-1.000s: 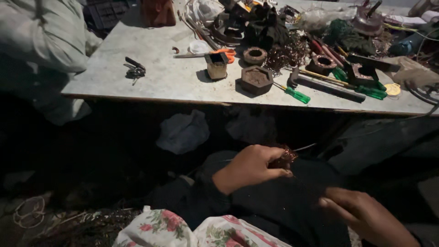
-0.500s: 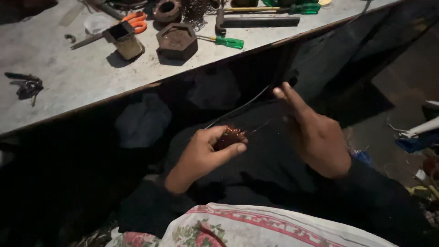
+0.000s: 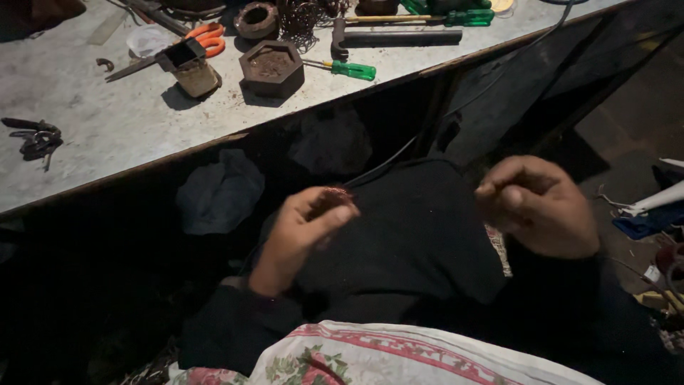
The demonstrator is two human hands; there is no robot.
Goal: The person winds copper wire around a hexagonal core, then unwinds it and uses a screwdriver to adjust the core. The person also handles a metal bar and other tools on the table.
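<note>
A bunch of keys (image 3: pixel 35 139) lay at the far left of the pale counter (image 3: pixel 107 150), with orange-handled scissors (image 3: pixel 203 39), a rusty hexagonal block (image 3: pixel 271 68) and a green-handled screwdriver (image 3: pixel 349 69) further along. Below the counter's edge, the left hand (image 3: pixel 303 232) had its fingers (image 3: pixel 335 214) curled round a small reddish coil of wire (image 3: pixel 335 194) over the dark lap. The right hand (image 3: pixel 538 207) was well apart, closed into a loose fist; whether it gripped anything could not be told.

Green-handled screwdriver (image 3: pixel 354 69), orange-handled scissors (image 3: pixel 207 37), rusty-brown hexagonal block (image 3: pixel 271 68), grey table (image 3: pixel 128 121), red-flowered white cloth (image 3: pixel 399 356).
</note>
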